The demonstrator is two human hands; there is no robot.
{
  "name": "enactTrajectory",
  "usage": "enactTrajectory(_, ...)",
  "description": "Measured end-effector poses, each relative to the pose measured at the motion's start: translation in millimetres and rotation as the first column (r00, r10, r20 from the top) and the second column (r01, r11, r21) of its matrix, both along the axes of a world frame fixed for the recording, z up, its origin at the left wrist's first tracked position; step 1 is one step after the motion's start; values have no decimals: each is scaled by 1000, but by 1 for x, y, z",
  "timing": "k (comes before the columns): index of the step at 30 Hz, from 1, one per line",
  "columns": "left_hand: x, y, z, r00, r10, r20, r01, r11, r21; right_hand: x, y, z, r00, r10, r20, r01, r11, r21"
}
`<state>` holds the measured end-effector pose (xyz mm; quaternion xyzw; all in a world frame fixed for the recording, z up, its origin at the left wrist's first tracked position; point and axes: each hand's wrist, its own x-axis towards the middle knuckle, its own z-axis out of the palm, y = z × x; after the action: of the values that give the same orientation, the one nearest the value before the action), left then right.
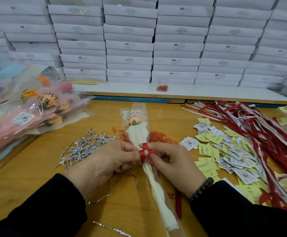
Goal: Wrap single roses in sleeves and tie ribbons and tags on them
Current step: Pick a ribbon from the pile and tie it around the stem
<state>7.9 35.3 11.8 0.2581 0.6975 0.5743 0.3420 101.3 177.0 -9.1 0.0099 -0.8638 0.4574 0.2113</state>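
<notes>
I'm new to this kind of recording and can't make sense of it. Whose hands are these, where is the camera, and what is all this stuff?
The single view comes from a camera worn on a person's head, looking down at their own hands. The left hand and right hand pinch a red ribbon around a sleeved rose. On the wooden table lie silver twist ties, orange paper clips, paper tags, more red ribbons and finished roses. White boxes are stacked behind.
</notes>
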Motion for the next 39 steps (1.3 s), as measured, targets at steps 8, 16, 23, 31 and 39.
enactTrajectory(8, 2, 1, 0, 1000, 15, -15, -15, 1000, -19, 2, 1, 2, 1000, 8, -30, -6, 997, 75)
enactTrajectory(16, 4, 4, -1, 996, 33, -78, -35, 999, -28, -1, 0, 1, 998, -53, 20, 52, 998, 27)
enactTrajectory(23, 8, 3, 2, 985, 64, -160, -77, 994, -77, -2, 2, 0, 981, -179, 71, 173, 982, 78)
enactTrajectory(31, 7, 4, 1, 935, 53, -351, -111, 983, -149, -1, 6, 1, 956, -274, 108, 239, 936, 260)
enactTrajectory(39, 5, 3, 2, 817, 16, -577, -156, 968, -194, 1, 12, 4, 929, -343, 139, 282, 900, 333)
